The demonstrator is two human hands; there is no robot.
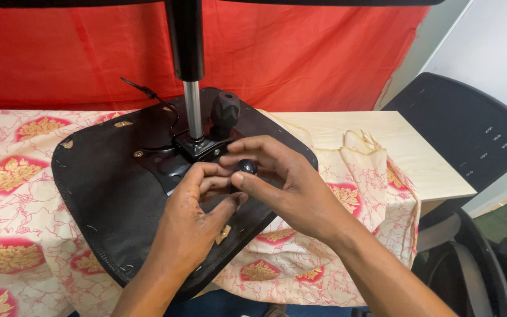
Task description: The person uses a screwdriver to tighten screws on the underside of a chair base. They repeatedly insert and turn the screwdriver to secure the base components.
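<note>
Here the right hand point(291, 182) grip pinches a small, round, glossy black knob point(246, 167); the left hand point(198, 214) grip curls beside it.

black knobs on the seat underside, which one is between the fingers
The small round glossy knob, pinched by the right hand with the left hand beside it. The bigger ribbed matte knob stands untouched behind, next to the metal column.

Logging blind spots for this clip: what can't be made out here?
Head view only:
- What the small dark knob attaches to: hidden by the right hand and left hand.
- Top of the gas cylinder: cut off by the upper edge.
- Near edge of the seat underside: covered by the forearms.
</note>
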